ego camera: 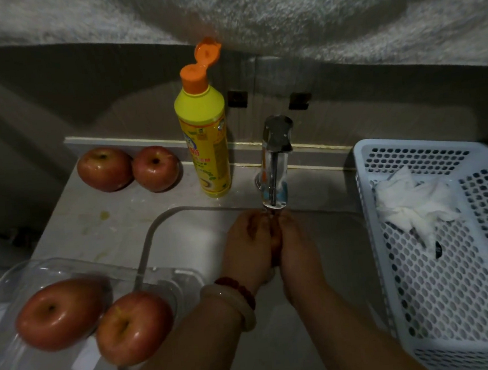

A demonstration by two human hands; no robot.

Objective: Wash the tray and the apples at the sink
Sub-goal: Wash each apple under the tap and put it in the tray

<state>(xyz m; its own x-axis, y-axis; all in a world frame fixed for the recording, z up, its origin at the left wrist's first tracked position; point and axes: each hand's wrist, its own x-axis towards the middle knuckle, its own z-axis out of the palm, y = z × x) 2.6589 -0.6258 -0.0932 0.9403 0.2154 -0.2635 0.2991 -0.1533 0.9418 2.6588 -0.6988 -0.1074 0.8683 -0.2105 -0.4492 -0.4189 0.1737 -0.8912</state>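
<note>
Left hand and right hand cup an apple between them under the faucet, over the sink. Left of the faucet: clear tray holding two apples, two more on the counter beside the detergent bottle

Left hand and right hand cup likely apple under tap, over sink.

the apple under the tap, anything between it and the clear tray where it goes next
Nothing visible blocks it. Both hands, left hand and right hand, cup the apple under the tap. The tray lies to the left with two apples already in it; only open sink lies between.
</note>
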